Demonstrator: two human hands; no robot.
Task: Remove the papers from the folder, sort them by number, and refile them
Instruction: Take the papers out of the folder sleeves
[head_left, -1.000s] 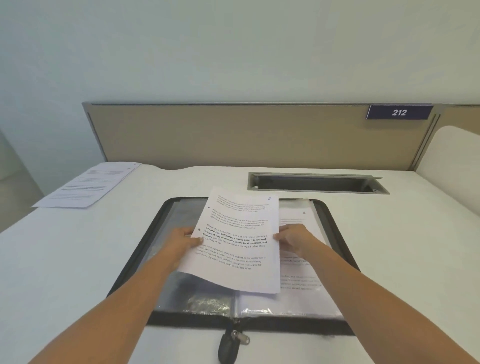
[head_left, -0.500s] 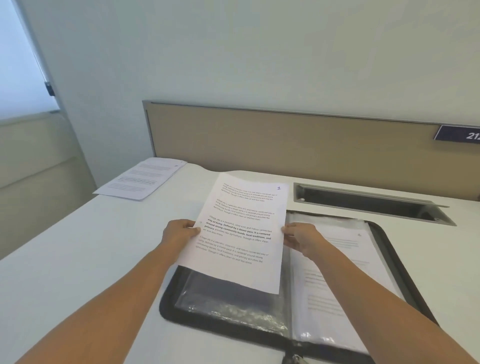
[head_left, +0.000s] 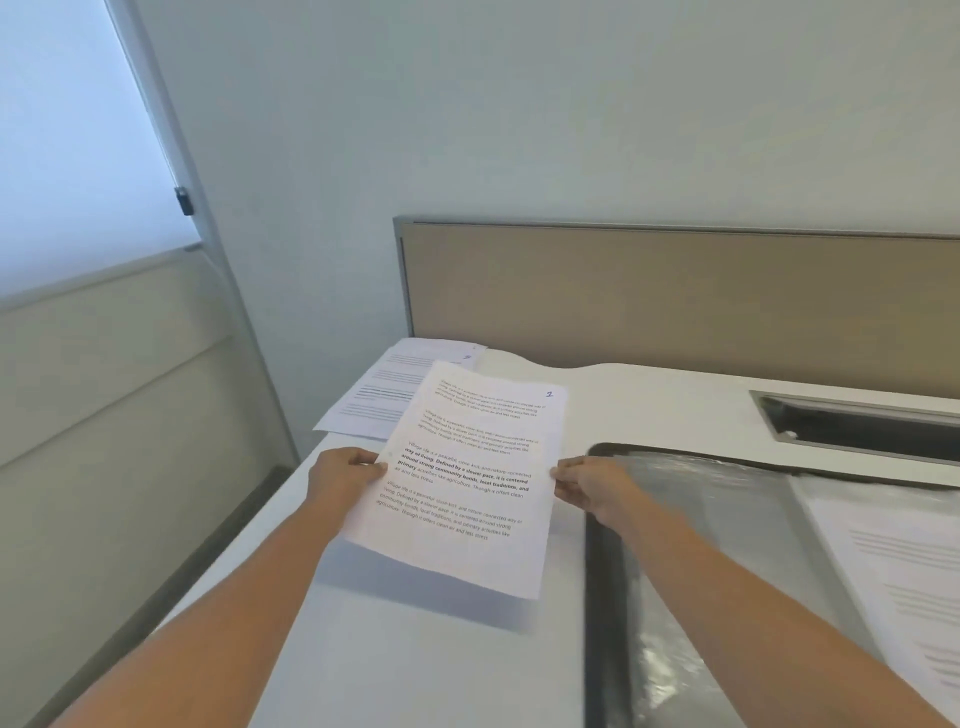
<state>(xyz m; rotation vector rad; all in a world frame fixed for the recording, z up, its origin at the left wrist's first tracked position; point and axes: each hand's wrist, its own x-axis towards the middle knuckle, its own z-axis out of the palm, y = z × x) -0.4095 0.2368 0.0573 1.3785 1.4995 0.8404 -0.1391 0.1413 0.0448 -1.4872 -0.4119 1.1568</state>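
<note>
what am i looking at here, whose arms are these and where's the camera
There is no machine here. These are a person's two bare arms, seen from a camera worn on their head that looks forward and down. That is why the arms come in from the bottom of the picture.

The left hand and the right hand each pinch a side edge of a printed sheet, held up off the white desk. A handwritten number sits in the sheet's top right corner.

Behind it, a second sheet lies flat at the desk's far left corner. To the right lies an open black folder with clear sleeves, and one sleeve holds another page. Further back are a tan divider panel and a cable slot in the desk.
</note>
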